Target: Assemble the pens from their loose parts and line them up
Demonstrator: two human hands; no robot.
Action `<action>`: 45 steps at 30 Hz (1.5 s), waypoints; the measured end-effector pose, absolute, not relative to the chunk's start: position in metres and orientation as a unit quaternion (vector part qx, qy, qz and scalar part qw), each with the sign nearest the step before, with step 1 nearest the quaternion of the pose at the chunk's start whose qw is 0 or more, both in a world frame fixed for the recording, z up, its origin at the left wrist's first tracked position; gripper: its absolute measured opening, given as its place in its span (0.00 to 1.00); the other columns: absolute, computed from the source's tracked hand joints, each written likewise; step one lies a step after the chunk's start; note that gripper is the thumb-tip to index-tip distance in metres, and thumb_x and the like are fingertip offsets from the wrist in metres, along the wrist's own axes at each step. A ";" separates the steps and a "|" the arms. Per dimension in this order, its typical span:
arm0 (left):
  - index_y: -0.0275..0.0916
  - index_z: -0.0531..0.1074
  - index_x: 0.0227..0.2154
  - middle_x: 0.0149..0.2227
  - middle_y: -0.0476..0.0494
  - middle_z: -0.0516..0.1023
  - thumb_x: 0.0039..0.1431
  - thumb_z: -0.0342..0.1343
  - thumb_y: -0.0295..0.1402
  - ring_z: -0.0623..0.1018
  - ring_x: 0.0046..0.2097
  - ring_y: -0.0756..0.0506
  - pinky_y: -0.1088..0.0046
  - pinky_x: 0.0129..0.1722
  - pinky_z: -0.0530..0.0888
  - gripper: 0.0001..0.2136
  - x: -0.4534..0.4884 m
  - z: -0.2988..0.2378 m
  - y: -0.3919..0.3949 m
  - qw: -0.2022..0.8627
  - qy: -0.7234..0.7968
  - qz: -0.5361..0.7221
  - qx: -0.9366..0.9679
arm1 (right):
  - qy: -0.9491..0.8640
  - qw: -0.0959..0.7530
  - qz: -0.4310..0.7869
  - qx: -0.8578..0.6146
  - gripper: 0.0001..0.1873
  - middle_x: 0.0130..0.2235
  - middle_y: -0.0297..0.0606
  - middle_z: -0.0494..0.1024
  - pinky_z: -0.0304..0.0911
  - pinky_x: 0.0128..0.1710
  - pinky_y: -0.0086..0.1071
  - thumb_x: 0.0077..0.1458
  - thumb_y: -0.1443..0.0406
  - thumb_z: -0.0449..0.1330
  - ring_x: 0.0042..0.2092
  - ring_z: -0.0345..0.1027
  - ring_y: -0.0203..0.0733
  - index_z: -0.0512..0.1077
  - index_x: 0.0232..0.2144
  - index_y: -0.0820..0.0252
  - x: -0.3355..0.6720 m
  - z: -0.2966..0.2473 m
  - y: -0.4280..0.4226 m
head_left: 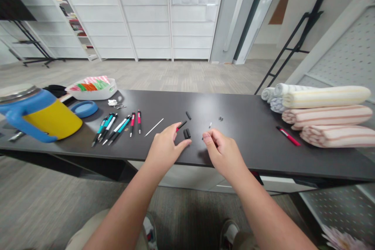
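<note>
My left hand (165, 144) is low over the dark desk, thumb stretched away from the fingers. Beside its fingertips lies a red and black pen piece (182, 125); whether they touch it is unclear. Short black pen parts (186, 134) sit just beyond the thumb. My right hand (223, 151) is closed in a pinch, with a tiny dark bit showing at the fingertips. Around the hands lie a black clip-like piece (188, 115), a small pale piece (210, 125), small dark bits (220, 118) and a thin white refill (154, 127).
Teal, white and red pens (111, 128) lie in a row at the left, near a blue and yellow jug (49, 115), a blue lid (84, 109) and a white basket (93, 93). Rolled towels (328, 111) are stacked at the right beside a red pen (288, 136).
</note>
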State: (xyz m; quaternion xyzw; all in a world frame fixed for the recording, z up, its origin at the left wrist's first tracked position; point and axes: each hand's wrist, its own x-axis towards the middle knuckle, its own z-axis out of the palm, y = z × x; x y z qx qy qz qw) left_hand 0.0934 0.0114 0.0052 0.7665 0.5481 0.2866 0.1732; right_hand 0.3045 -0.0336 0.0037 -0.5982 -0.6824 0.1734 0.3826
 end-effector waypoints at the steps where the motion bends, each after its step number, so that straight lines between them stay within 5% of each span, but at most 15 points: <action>1: 0.41 0.71 0.63 0.53 0.38 0.84 0.61 0.69 0.42 0.85 0.49 0.39 0.64 0.49 0.77 0.29 0.093 0.007 0.014 0.180 0.550 0.260 0.773 | -0.685 0.380 0.173 -0.597 0.21 0.25 0.29 0.73 0.54 0.31 0.31 0.74 0.49 0.50 0.28 0.69 0.40 0.70 0.34 0.54 0.304 0.004 -0.033; 4: 0.40 0.71 0.65 0.47 0.39 0.87 0.63 0.67 0.46 0.85 0.49 0.37 0.62 0.51 0.77 0.31 0.090 0.011 0.021 0.187 0.554 0.194 0.788 | -0.690 0.374 0.174 -0.594 0.20 0.26 0.29 0.73 0.54 0.31 0.31 0.74 0.50 0.50 0.28 0.69 0.40 0.70 0.35 0.54 0.304 0.004 -0.033; 8: 0.44 0.76 0.62 0.54 0.42 0.85 0.65 0.65 0.44 0.84 0.54 0.38 0.64 0.53 0.76 0.24 0.087 0.012 0.025 0.182 0.527 0.194 0.807 | -0.693 0.373 0.171 -0.592 0.20 0.26 0.30 0.73 0.54 0.31 0.31 0.74 0.50 0.50 0.28 0.68 0.40 0.70 0.35 0.54 0.303 0.004 -0.034; 12: 0.46 0.80 0.53 0.46 0.45 0.87 0.67 0.63 0.43 0.85 0.46 0.40 0.65 0.47 0.76 0.16 0.087 0.011 0.024 0.177 0.528 0.210 0.803 | -0.697 0.372 0.164 -0.590 0.20 0.25 0.30 0.73 0.54 0.30 0.32 0.74 0.51 0.50 0.27 0.68 0.39 0.70 0.35 0.54 0.304 0.003 -0.034; 19: 0.43 0.77 0.53 0.28 0.52 0.79 0.65 0.64 0.46 0.78 0.29 0.47 0.72 0.33 0.70 0.18 0.082 0.010 0.011 0.213 0.471 0.281 0.809 | -0.723 0.377 0.173 -0.552 0.15 0.32 0.33 0.81 0.60 0.32 0.32 0.73 0.54 0.54 0.30 0.72 0.40 0.77 0.43 0.54 0.301 0.004 -0.032; 23: 0.47 0.76 0.54 0.36 0.51 0.81 0.67 0.64 0.43 0.81 0.35 0.47 0.73 0.39 0.72 0.15 0.080 0.009 0.004 0.213 0.397 0.264 0.853 | -0.767 0.366 0.173 -0.498 0.10 0.37 0.36 0.84 0.62 0.35 0.33 0.70 0.59 0.58 0.35 0.75 0.42 0.79 0.44 0.54 0.299 0.003 -0.030; 28: 0.47 0.71 0.57 0.44 0.48 0.83 0.66 0.64 0.46 0.84 0.42 0.44 0.71 0.43 0.76 0.21 0.081 0.008 0.002 0.234 0.407 0.264 0.843 | -0.738 0.374 0.204 -0.523 0.07 0.31 0.32 0.82 0.61 0.30 0.31 0.67 0.59 0.62 0.28 0.72 0.38 0.77 0.41 0.55 0.302 -0.003 -0.031; 31: 0.44 0.69 0.57 0.49 0.44 0.82 0.74 0.53 0.46 0.83 0.48 0.42 0.68 0.45 0.76 0.16 0.082 0.009 0.004 0.222 0.430 0.287 0.827 | -0.716 0.404 0.186 -0.539 0.09 0.32 0.33 0.81 0.62 0.30 0.32 0.67 0.57 0.62 0.28 0.71 0.38 0.77 0.43 0.55 0.304 -0.004 -0.032; 34: 0.43 0.73 0.49 0.46 0.43 0.81 0.79 0.41 0.41 0.82 0.47 0.42 0.66 0.47 0.75 0.15 0.085 0.008 0.007 0.151 0.443 0.275 0.840 | -0.720 0.427 0.141 -0.529 0.09 0.35 0.36 0.80 0.64 0.33 0.33 0.68 0.58 0.61 0.32 0.71 0.40 0.78 0.45 0.55 0.305 -0.002 -0.032; 45: 0.42 0.75 0.52 0.43 0.42 0.78 0.79 0.42 0.38 0.79 0.46 0.43 0.66 0.47 0.74 0.16 0.090 0.006 0.007 0.067 0.415 0.209 0.883 | -0.734 0.419 0.125 -0.520 0.09 0.40 0.41 0.77 0.67 0.39 0.36 0.70 0.62 0.58 0.36 0.70 0.43 0.76 0.48 0.56 0.303 0.000 -0.032</action>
